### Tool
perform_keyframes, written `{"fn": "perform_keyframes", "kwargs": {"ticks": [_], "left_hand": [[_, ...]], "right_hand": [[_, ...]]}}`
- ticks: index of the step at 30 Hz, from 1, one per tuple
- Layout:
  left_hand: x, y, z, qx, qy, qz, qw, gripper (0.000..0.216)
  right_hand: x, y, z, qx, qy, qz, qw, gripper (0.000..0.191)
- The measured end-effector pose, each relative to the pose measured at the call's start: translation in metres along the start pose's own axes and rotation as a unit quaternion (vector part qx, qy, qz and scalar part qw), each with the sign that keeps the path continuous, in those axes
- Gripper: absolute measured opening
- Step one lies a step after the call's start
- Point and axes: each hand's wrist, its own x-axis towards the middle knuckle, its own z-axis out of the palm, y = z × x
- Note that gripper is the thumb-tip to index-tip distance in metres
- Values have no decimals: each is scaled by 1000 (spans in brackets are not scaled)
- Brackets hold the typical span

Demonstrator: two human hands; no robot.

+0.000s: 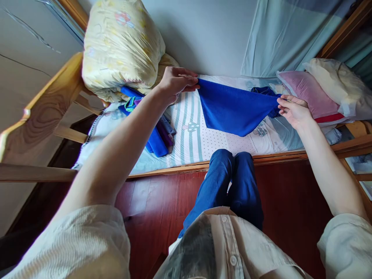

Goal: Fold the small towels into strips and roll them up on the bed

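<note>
- While both arms reached out over the bed, a soft blue cloth (234,110) hung stretched between the two hands, sagging to a blunt point just above the mattress (192,143)
- Left hand (174,83) pinched the cloth's left corner, fingers pressed together on the edge
- Right hand (293,110) pinched the opposite corner, fingertips closed on the fabric, palm turned up
- Cloth looked plush and matte, roughly triangular as it hung
- Mattress cover was thin cotton, striped green and white on one part, dotted on another
- Folded clothes (158,135), blue and purple, lay in a flat stack under the left forearm
- Puffy yellow bundle (122,44) in shiny plastic sat beside the wooden bed rail (43,108)
- Pink pillow (310,95) lay just beyond the right hand
</note>
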Motion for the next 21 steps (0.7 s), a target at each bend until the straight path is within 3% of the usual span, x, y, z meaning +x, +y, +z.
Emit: {"fn": "perform_keyframes", "kwargs": {"ticks": [6, 11, 15, 17, 19, 21], "left_hand": [[16, -34, -12, -5, 3, -49, 999, 11], [62, -80, -18, -2, 37, -53, 998, 10], [114, -113, -27, -26, 78, 23, 996, 21], [126, -125, -34, -40, 84, 88, 992, 30], [120, -137, -40, -34, 86, 157, 983, 38], [94, -156, -42, -16, 103, 202, 974, 43]], "right_hand": [[33, 28, 21, 6, -33, 41, 999, 22], [78, 68, 59, -10, -39, 22, 999, 22], [116, 95, 88, -20, -31, -31, 999, 28], [127, 107, 95, -37, -38, -77, 996, 35], [127, 123, 96, -57, -43, -118, 990, 41], [114, 146, 94, -67, -31, -133, 988, 44]]}}
